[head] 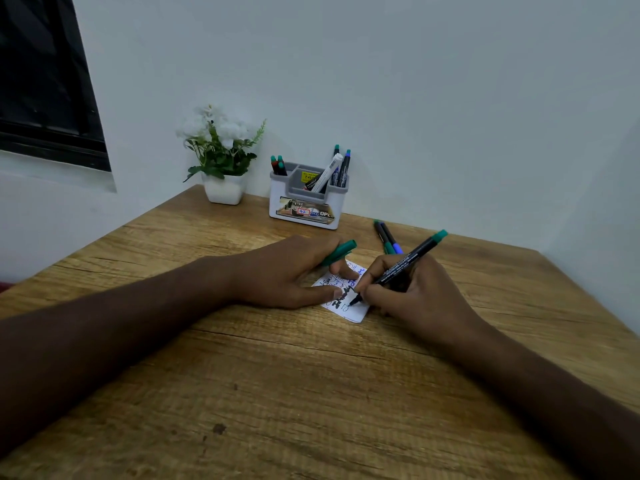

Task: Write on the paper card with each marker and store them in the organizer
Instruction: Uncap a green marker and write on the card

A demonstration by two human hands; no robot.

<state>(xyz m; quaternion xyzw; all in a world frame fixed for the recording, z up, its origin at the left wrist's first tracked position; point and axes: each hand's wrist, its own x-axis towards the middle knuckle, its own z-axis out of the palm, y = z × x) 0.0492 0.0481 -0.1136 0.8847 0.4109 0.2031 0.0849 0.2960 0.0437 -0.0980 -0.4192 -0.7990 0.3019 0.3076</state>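
We grip the light, stiff marker low in our right hand; left hand clasps its cap, pinning the flimsy card.

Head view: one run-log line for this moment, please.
right hand: writing with black marker on paper card | left hand: steadies card, holds green cap | loose markers on table | organizer: part filled

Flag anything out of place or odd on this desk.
Nothing is damaged or spilled. Two markers lie loose on the table right of the organizer, not yet stored. The paper card sits askew, crowded with overlapping scribbles.
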